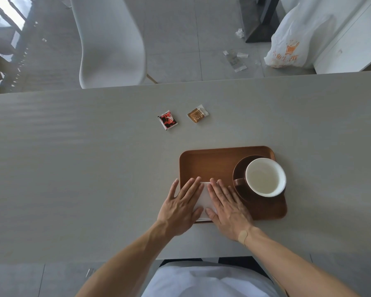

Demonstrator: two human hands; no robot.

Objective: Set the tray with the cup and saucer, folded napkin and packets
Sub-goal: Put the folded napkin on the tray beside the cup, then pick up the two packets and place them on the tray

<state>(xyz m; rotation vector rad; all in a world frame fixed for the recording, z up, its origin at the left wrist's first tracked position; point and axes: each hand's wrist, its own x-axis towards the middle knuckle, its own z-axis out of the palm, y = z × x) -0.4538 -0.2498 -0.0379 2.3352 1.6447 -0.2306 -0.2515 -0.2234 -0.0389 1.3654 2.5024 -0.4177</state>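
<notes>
A brown wooden tray (212, 159) lies on the grey table. On its right side a brown cup with a white inside (265, 177) stands on a dark brown saucer (241, 168). A white folded napkin (204, 200) lies flat in the tray's near left corner. My left hand (180, 209) and my right hand (227, 209) press flat on the napkin, fingers spread, one on each side. Farther back on the table lie a red and black packet (168, 120) and a tan packet (198, 114), both outside the tray.
A white chair (109, 39) stands beyond the table's far edge. A white plastic bag (296, 37) and scraps of litter (236, 58) lie on the floor at the back right, beside a dark table base (261, 20).
</notes>
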